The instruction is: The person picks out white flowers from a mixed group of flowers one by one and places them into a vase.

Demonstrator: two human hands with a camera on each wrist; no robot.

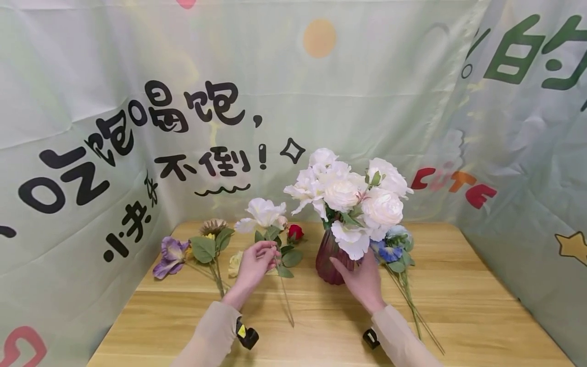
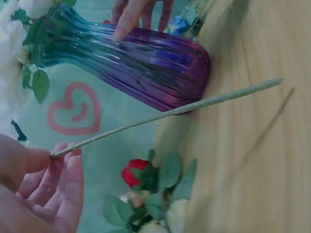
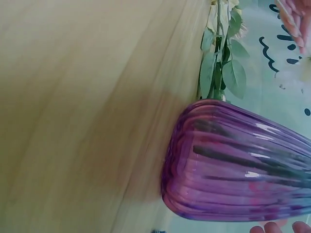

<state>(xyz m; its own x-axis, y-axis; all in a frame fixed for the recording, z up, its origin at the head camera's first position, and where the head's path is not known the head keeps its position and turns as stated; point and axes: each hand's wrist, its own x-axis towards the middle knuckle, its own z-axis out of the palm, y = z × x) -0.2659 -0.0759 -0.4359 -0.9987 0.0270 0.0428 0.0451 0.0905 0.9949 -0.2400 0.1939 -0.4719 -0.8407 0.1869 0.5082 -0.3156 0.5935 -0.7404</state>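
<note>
My left hand (image 1: 255, 265) pinches the thin green stem (image 2: 165, 115) of a single white flower (image 1: 263, 213) between thumb and fingers. The bloom points up and away, and the bare stem end slants down over the table. To its right stands a ribbed glass vase (image 1: 326, 262), blue-green at the neck and purple toward the base, upright and filled with several white flowers (image 1: 341, 193). Dark stems show through its glass in the right wrist view. My right hand (image 1: 364, 280) holds the vase from the right side, thumb across its front; some fingers are hidden behind it.
Left on the wooden table (image 1: 477, 300) lie a purple flower (image 1: 171, 256) and a brownish bloom (image 1: 213, 227) with leaves. Behind my left hand are a red rose (image 1: 295, 233) and a pale yellow flower (image 1: 235, 264). Blue flowers (image 1: 390, 252) lie right of the vase, stems toward me.
</note>
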